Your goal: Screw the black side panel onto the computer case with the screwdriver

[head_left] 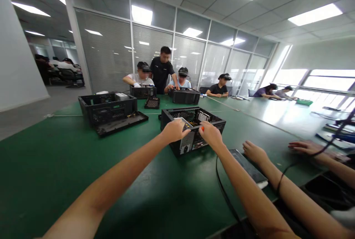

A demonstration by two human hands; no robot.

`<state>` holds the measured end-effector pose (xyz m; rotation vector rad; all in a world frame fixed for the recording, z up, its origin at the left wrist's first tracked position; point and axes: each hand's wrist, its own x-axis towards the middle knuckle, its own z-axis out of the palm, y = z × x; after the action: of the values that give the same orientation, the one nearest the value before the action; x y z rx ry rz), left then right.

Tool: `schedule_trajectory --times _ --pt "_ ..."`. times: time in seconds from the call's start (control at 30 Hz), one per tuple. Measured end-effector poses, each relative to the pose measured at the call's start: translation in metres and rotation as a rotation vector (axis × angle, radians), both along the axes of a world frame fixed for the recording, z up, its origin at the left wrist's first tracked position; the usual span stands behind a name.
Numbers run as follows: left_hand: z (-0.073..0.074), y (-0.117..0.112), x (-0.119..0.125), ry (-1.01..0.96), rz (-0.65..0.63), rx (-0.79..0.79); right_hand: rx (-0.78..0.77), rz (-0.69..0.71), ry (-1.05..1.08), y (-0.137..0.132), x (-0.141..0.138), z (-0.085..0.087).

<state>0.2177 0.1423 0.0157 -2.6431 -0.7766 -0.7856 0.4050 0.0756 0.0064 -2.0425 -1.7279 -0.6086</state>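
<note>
An open black computer case (206, 141) stands on the green table, its top side uncovered and its rear panel facing me. My left hand (174, 132) lies over the near left corner, its fingers curled on the power supply (188, 125) and its thumb stretched along the edge. Above the rear edge, my right hand (210, 135) is closed around a small object with an orange end (203, 128); the rest of it is hidden. Inside the case are yellowish cables and a light metal part (203, 116).
Another open case (108, 108) stands at the left with its detached panel (122, 123). A black notebook (248, 167) and a dark cable (222, 183) lie at right, near a neighbour's hand (255, 153). Across the table, people work at another case (185, 96).
</note>
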Motion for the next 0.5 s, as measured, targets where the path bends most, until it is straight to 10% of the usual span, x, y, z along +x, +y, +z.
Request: schedule_trajectory --times 0.2,0.5 --pt "-0.002 0.0 0.079 0.188 0.18 -0.111 -0.054 0.101 0.051 0.017 0.044 -0.026" --pt "0.003 0.004 0.046 0.292 0.066 -0.119 -0.128 0.283 -0.053 0.002 0.03 -0.017"
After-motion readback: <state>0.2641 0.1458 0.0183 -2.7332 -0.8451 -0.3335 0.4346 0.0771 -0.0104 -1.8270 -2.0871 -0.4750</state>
